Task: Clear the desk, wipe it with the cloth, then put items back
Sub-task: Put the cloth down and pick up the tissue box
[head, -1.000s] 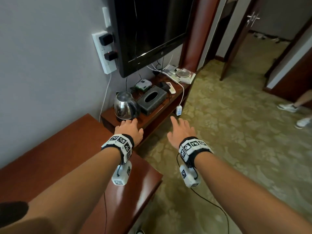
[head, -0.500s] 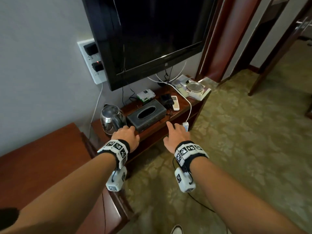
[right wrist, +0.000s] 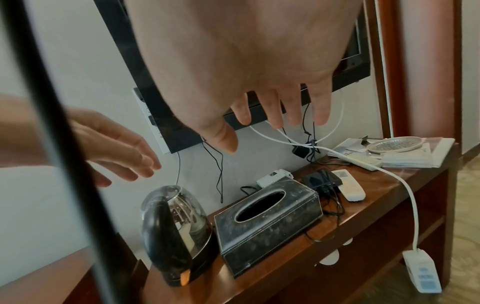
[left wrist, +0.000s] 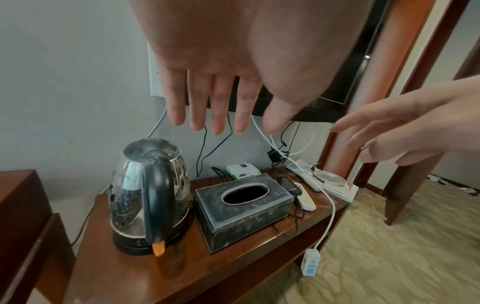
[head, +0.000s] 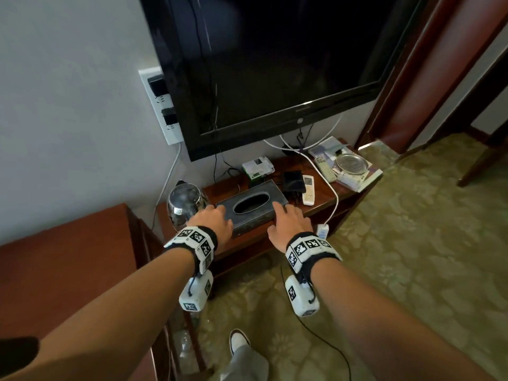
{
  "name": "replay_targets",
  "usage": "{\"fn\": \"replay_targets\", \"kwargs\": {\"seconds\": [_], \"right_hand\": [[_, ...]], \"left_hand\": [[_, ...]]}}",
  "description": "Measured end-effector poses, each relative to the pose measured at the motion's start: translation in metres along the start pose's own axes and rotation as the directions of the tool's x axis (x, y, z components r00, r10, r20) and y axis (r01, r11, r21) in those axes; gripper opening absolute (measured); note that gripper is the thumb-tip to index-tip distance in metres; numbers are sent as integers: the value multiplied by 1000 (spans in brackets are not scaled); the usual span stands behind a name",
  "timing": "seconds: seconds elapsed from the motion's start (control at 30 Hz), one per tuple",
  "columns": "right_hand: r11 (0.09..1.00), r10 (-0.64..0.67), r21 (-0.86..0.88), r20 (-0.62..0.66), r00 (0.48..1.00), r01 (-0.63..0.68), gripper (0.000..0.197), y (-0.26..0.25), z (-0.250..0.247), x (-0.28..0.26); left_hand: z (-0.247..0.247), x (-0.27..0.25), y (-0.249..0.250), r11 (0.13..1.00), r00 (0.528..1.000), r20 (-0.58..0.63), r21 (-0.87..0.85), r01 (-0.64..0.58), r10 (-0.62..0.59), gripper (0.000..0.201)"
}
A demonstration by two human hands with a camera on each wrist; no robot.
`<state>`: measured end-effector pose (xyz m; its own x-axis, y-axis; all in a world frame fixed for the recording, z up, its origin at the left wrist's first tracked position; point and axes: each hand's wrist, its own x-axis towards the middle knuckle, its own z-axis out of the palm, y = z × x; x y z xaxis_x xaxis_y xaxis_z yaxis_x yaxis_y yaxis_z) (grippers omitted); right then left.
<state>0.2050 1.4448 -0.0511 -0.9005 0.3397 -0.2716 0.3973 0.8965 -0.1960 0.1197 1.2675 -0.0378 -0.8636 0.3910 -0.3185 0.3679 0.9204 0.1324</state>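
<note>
- The left hand (head: pixel 213 220) hangs above the near-left end of the tissue box (head: pixel 254 209), its fingers (left wrist: pixel 200 102) straight and slightly spread, holding nothing; the wrist views show it clear of the box.
- The right hand (head: pixel 290 222) hangs above the box's near-right end, fingers (right wrist: pixel 272 111) straight and a little apart, thumb out to the side, also holding nothing.
- The tissue box is dark, worn and stitched at the edges, with an oval slot in its top; it sits near the front of the wooden surface (head: pixel 321 199).
- A steel kettle (head: pixel 185 203) with a black handle and an orange tab stands on its base just left of the box.
- Behind the box lies a small white-and-green device (head: pixel 257 167); its label is too small to read.
- To the box's right sit a black box with cables (head: pixel 292 180) and a white remote (head: pixel 308 189).
- At the far right end a metal dish (head: pixel 351 163) rests on papers, with another white remote (head: pixel 324 166) beside it.
- A white power strip (head: pixel 321 231) dangles off the front edge on its cord.
- A black television (head: pixel 275 64) hangs on the wall above; the mark on its lower bezel cannot be read.
- No cloth shows in any view.
</note>
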Motion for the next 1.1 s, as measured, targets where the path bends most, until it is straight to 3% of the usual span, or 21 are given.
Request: {"fn": "replay_targets", "kwargs": {"seconds": [0.3, 0.53, 0.83, 1.0, 1.1], "right_hand": [[999, 32, -29, 65, 997, -31, 64, 15, -16, 114], [999, 35, -39, 150, 988, -30, 62, 31, 5, 173], [993, -30, -102, 289, 957, 62, 58, 39, 40, 249], [974, -51, -196, 279, 959, 109, 69, 50, 57, 278], [974, -20, -210, 309, 951, 88, 75, 57, 68, 290]], "left_hand": [[-4, 110, 0, 986, 993, 85, -138, 94, -83, 44], [30, 151, 3, 954, 940, 246, -126, 272, -236, 54], [61, 186, 10, 809, 801, 353, -169, 563, -484, 61], [84, 206, 23, 695, 701, 421, -199, 691, -576, 70], [101, 216, 28, 648, 674, 424, -230, 727, -606, 73]]}}
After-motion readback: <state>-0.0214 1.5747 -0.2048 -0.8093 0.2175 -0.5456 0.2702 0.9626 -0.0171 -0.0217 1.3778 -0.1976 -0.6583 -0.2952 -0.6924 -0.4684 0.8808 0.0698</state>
